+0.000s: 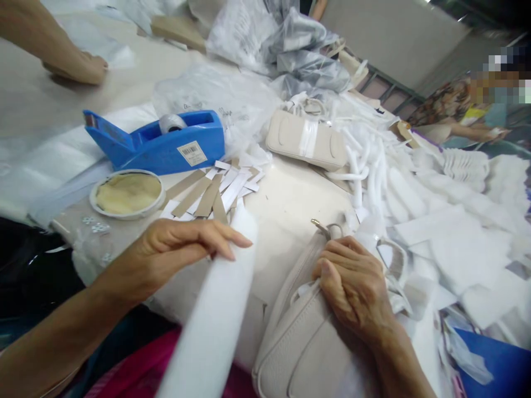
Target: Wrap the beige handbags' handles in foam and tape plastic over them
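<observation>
My left hand (182, 246) pinches a long white strip of soft, foam-like sheet (219, 309) near its upper end; the strip runs down past the bottom edge of the view. To its right, a beige handbag (302, 348) stands tilted at the table's near side. My right hand (354, 276) is closed on the top of this bag, by the zipper and the metal strap ring (321, 228). What lies under those fingers is hidden. White wrapping material (390, 257) shows around the strap beyond my right hand.
A blue tape dispenser (166, 143) stands at the left, with a round tub of yellowish paste (126, 193) and cardboard strips (209, 196) nearby. A second beige bag (307, 138) lies farther back. White padding (448, 232) heaps up on the right. Another person's hand (89, 69) is at upper left.
</observation>
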`<state>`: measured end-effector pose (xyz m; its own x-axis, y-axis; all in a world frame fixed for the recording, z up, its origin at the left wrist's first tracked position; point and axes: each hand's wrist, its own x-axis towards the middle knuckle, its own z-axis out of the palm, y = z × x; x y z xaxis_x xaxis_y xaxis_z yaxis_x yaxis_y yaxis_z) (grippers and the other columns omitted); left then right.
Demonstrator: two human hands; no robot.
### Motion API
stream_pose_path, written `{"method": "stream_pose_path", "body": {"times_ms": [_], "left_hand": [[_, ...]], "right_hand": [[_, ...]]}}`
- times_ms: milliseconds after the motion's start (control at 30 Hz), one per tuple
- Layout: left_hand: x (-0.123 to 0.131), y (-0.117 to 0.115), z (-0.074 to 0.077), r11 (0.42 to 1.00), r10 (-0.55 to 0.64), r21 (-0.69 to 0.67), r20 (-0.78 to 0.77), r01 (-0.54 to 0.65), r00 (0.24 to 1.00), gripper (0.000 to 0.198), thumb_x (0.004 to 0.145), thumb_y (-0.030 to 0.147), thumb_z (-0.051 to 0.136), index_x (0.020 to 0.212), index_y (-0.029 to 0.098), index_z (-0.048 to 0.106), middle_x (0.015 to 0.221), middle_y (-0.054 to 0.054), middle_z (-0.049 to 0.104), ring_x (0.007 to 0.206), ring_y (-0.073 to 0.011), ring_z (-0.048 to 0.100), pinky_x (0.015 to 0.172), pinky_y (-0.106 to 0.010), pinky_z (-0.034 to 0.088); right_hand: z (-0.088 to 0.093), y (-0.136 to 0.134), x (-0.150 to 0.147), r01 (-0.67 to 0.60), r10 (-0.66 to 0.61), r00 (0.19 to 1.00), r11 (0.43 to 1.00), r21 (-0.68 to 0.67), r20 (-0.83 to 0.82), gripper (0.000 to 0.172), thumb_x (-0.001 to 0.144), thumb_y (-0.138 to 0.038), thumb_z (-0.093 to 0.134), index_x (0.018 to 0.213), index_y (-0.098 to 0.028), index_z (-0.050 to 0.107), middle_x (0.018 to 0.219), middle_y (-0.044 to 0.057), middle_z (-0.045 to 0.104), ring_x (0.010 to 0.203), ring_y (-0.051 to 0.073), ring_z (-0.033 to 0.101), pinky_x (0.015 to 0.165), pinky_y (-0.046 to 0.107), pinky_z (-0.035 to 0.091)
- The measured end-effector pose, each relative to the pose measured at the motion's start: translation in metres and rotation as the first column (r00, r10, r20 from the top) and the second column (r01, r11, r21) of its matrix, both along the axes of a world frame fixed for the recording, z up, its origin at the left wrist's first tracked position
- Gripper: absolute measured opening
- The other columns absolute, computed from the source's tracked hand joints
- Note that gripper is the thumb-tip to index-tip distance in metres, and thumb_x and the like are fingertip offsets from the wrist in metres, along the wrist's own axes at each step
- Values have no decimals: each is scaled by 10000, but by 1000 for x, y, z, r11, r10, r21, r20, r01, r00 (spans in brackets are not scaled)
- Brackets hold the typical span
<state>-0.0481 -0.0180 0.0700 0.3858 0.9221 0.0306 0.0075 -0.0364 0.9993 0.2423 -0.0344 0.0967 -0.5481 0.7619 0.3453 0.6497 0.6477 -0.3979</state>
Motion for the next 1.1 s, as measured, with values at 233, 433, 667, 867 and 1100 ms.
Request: {"method": "stream_pose_path", "body": {"times_ms": [233, 433, 667, 867, 1100], "left_hand": [[19, -8, -23, 996, -92, -25, -180, 89, 979, 337, 839, 206, 597, 1174, 244, 591, 1230, -60, 560, 1088, -188, 576, 891, -287, 519], [35, -5, -14, 974, -223, -74, -172, 213, 960, 570, 794, 135, 570, 1339, 276, 480, 1221, -51, 542, 1017, -173, 560, 812, -264, 502], [60, -4, -27, 920, -344, -218, -55, 325, 937, 582, 760, 88, 556, 1322, 234, 528, 942, -7, 590, 836, -131, 540, 766, -259, 449], [91, 3, -41, 954, -233, -190, 11, 231, 972, 587, 705, 52, 540, 1278, 179, 570, 1011, -34, 606, 781, -119, 528, 714, -254, 447], [117, 0, -51, 985, -145, -113, -171, 127, 975, 580, 675, -3, 538, 1240, 115, 594, 1071, -77, 642, 781, -132, 554, 747, -264, 475]], "right_hand": [[-2, 0, 2, -7, 8, 1000, 1000, -30, 24, 297, 903, -54, 414, 635, -161, 483, 560, -8, 454, 576, 114, 401, 671, 357, 347], [-4, 1, 1, -1, 2, 1000, 1000, -23, 16, 296, 901, -52, 409, 632, -162, 466, 570, -11, 445, 577, 111, 388, 670, 351, 342], [-9, 2, -5, -8, 7, 998, 1000, 7, 67, 329, 915, -87, 421, 596, -165, 401, 559, -24, 412, 571, 104, 361, 663, 335, 331], [-14, 2, -9, -11, 6, 995, 999, 49, 103, 358, 919, -97, 420, 567, -162, 400, 550, -20, 452, 561, 100, 382, 677, 331, 338], [-19, 4, -11, 17, -26, 990, 998, 64, 137, 392, 951, -133, 390, 564, -174, 434, 541, -23, 472, 525, 104, 366, 688, 310, 328]]}}
